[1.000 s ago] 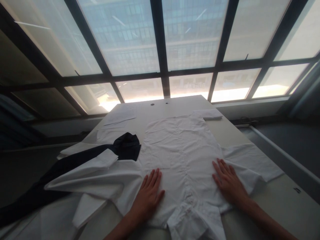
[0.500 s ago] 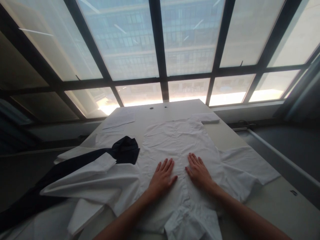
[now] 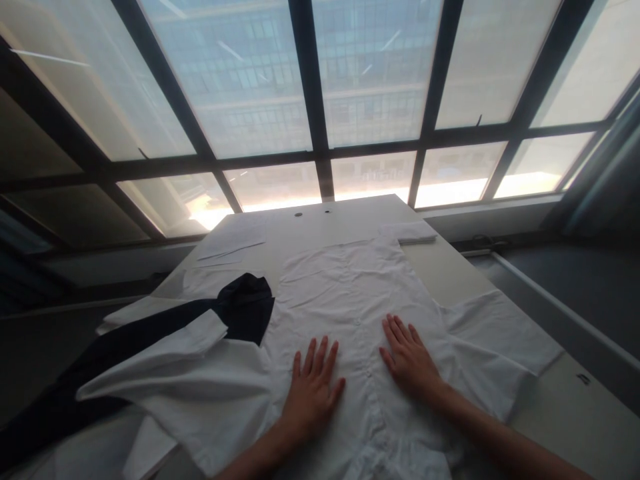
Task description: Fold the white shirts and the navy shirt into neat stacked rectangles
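Note:
A white shirt (image 3: 350,293) lies spread flat on a pale table (image 3: 460,267), collar end nearest me. My left hand (image 3: 313,390) rests palm down on the shirt's chest, fingers stretched out. My right hand (image 3: 410,360) lies flat on the shirt just to the right of the button line, fingers spread too. Neither hand holds anything. One sleeve (image 3: 495,327) stretches out to the right, the other sleeve (image 3: 175,360) to the left.
A dark navy garment (image 3: 150,327) lies across the left side, partly under the white sleeve. Folded white cloth (image 3: 407,231) and flat sheets (image 3: 235,240) sit at the table's far end. Large windows (image 3: 320,100) stand behind the table.
Both hands slid from wide apart toward the shirt's middle, then drew back a little toward me, the left lower than before. The view shifted slightly left.

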`<act>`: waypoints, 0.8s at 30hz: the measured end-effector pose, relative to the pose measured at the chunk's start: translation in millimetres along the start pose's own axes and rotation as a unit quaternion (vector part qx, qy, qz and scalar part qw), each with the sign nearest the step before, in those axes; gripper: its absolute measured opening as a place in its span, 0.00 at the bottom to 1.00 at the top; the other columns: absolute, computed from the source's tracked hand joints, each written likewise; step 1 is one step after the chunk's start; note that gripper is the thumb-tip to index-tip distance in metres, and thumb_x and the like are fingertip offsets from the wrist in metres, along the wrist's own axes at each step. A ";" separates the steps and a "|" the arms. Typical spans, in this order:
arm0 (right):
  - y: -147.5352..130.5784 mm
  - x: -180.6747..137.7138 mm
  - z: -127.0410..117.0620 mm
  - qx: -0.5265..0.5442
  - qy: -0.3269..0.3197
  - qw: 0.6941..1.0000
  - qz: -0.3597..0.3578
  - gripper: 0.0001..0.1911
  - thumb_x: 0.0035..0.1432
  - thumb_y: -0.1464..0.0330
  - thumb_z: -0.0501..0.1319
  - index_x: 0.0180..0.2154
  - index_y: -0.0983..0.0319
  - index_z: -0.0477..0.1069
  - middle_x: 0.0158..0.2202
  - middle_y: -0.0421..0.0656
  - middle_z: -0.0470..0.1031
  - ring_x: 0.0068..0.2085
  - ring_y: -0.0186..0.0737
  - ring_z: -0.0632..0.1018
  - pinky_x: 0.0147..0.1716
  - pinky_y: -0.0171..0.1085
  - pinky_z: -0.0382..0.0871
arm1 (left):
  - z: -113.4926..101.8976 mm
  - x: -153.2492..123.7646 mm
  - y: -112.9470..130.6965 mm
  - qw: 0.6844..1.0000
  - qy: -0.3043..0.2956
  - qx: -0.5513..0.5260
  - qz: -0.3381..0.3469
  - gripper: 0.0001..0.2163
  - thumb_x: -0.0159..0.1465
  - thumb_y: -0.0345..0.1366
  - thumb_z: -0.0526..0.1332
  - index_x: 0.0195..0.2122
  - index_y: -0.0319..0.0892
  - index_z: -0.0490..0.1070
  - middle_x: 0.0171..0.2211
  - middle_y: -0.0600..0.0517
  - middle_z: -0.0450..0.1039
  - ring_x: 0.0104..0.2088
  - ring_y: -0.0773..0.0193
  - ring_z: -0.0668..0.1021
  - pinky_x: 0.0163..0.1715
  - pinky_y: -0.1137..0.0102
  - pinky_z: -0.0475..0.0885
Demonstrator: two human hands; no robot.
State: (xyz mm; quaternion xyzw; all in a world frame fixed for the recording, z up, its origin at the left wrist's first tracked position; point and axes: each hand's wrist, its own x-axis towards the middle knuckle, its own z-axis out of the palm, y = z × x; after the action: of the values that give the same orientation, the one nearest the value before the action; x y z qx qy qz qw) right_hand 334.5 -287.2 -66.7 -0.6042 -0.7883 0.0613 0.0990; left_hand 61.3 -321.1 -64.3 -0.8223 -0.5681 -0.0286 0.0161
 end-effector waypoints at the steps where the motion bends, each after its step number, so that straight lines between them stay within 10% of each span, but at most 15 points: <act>1: 0.0 -2.1 0.7 0.001 0.000 1.000 -0.001 0.34 0.69 0.56 0.43 0.70 0.67 0.48 0.72 0.48 0.43 0.72 0.45 0.44 0.68 0.49 0.37 | -3.9 0.2 0.6 1.000 -0.027 -0.006 -0.009 0.31 0.71 0.51 0.48 0.72 0.51 0.40 0.72 0.50 0.40 0.71 0.46 0.47 0.65 0.43 0.47; 6: -1.8 9.0 -3.7 0.013 -0.018 1.000 0.014 0.33 0.69 0.60 0.45 0.69 0.69 0.50 0.72 0.50 0.45 0.72 0.46 0.45 0.68 0.52 0.38 | -33.5 50.3 0.0 0.994 -0.103 -0.032 -0.011 0.35 0.69 0.52 0.51 0.73 0.46 0.40 0.72 0.46 0.37 0.71 0.43 0.44 0.65 0.42 0.46; 13: -6.7 89.9 -22.5 0.034 0.025 0.999 0.026 0.31 0.69 0.63 0.44 0.68 0.69 0.52 0.72 0.52 0.46 0.71 0.47 0.47 0.67 0.51 0.42 | -26.9 152.2 -3.5 0.994 -0.038 -0.060 0.078 0.30 0.72 0.47 0.46 0.72 0.42 0.45 0.72 0.46 0.45 0.71 0.52 0.48 0.66 0.48 0.47; 24: 8.5 128.3 8.7 0.005 0.003 0.998 -0.055 0.34 0.70 0.57 0.42 0.69 0.69 0.48 0.72 0.51 0.46 0.71 0.44 0.47 0.67 0.49 0.38 | -3.8 158.5 -8.2 0.995 -0.004 -0.042 0.089 0.27 0.73 0.43 0.42 0.71 0.37 0.46 0.72 0.44 0.45 0.71 0.56 0.48 0.68 0.54 0.45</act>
State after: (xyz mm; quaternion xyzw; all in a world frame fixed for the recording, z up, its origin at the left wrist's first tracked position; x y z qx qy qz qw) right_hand 308.4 -161.0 -66.5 -0.5592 -0.8200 0.0584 0.1074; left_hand 109.5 -170.5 -50.3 -0.8697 -0.4908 -0.0481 -0.0183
